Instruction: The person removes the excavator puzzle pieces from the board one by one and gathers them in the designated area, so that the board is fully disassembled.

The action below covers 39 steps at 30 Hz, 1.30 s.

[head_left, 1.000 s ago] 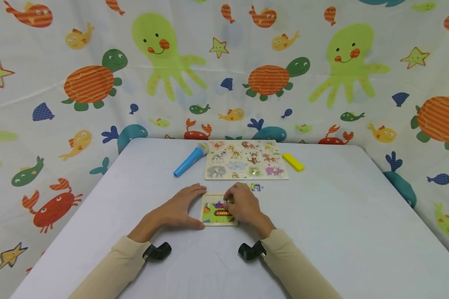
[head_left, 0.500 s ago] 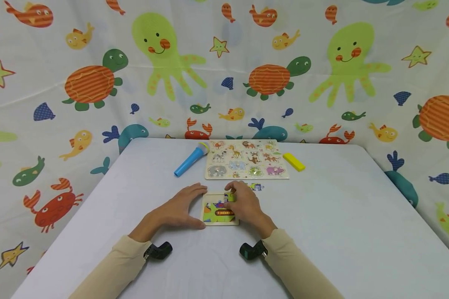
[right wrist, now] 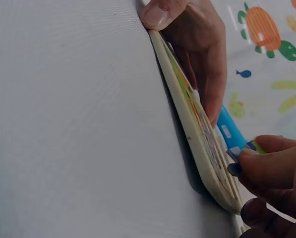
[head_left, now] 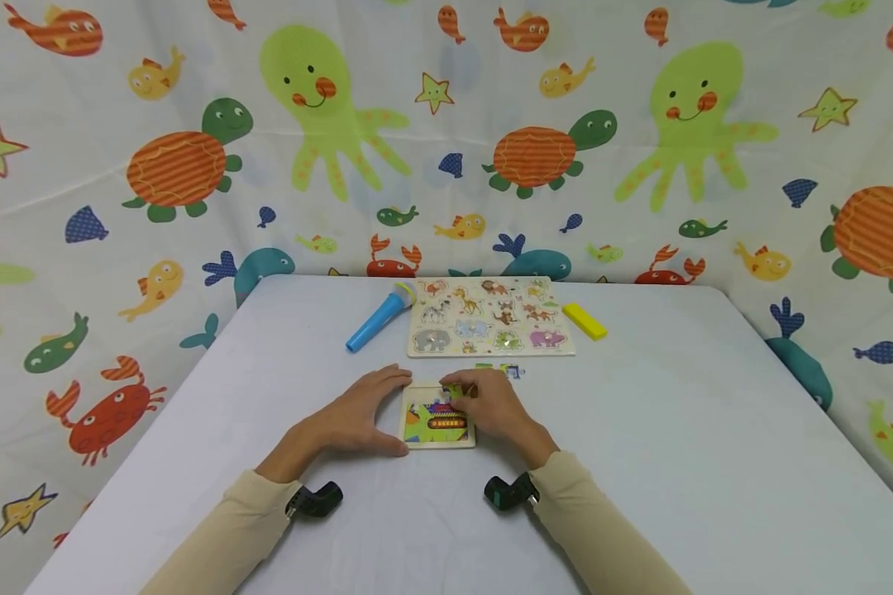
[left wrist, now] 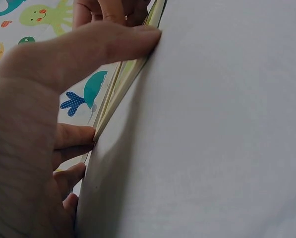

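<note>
A small wooden jigsaw puzzle board (head_left: 436,442) with a colourful vehicle picture lies flat on the table. My left hand (head_left: 348,415) holds it along the left side, thumb at the near corner and fingers at the far one. In the left wrist view the thumb (left wrist: 133,40) presses on its near edge. My right hand (head_left: 494,403) pinches a puzzle piece (right wrist: 233,154) between thumb and fingers, just above the board's upper right part. Green, purple and blue show on that piece; the fingers cover the rest.
Loose puzzle pieces (head_left: 513,372) lie behind the right hand. Farther back are an animal peg puzzle (head_left: 450,326), a blue toy microphone (head_left: 375,325) to its left and a yellow block (head_left: 584,322) to its right. A printed sea-animal cloth (head_left: 446,223) hangs behind the white table.
My right hand has turned and shifted slightly right, and the pinched piece has been lifted and tilted over the board. The loose pieces behind show more. My left hand stays put.
</note>
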{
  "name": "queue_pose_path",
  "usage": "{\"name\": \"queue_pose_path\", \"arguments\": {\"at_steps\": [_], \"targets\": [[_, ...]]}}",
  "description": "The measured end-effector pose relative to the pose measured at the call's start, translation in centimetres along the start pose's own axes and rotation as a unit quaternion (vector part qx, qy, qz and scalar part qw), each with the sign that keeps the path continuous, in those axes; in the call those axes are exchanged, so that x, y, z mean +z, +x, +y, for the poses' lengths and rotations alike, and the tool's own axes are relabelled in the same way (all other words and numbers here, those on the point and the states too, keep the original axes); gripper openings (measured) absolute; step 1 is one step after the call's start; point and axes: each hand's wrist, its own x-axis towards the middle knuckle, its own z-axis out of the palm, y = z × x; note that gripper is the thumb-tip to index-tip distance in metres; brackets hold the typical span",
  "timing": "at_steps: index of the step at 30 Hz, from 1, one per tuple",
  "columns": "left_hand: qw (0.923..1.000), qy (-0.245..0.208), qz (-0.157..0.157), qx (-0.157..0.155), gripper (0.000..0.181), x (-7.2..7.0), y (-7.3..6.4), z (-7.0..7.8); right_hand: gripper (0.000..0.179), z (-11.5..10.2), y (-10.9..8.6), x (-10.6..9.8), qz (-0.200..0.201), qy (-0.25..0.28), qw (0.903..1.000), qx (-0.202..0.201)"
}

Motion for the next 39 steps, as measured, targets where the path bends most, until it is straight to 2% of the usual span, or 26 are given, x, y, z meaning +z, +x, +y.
{"name": "queue_pose_path", "arguments": {"at_steps": [5, 11, 17, 25, 32, 39], "targets": [[1.0, 0.002, 0.0, -0.002, 0.107, -0.1, 0.0, 0.2, 0.03, 0.1, 0.1, -0.6, 0.017, 0.031, 0.9993, 0.007], [1.0, 0.006, -0.001, -0.007, 0.106, -0.1, -0.2, 0.3, 0.029, 0.7, 0.3, -1.9, 0.07, 0.057, 0.9959, 0.015], [0.9999, 0.008, -0.001, -0.01, 0.106, 0.1, -0.4, 0.3, 0.026, 1.7, 0.0, -4.5, 0.096, 0.091, 0.9892, 0.062], [0.9999, 0.012, -0.001, -0.012, 0.106, -0.1, -0.3, 0.3, 0.022, 3.5, -0.5, -7.5, 0.138, 0.079, 0.983, 0.091], [0.9998, 0.013, 0.0, -0.016, 0.106, -0.3, -0.2, 0.2, 0.027, 5.2, -0.6, -8.2, 0.156, 0.109, 0.9731, 0.13], [0.9999, 0.009, 0.001, -0.007, 0.107, -0.2, -0.2, 0.4, 0.024, 6.7, -0.9, -8.1, 0.15, 0.087, 0.9706, 0.167]]}}
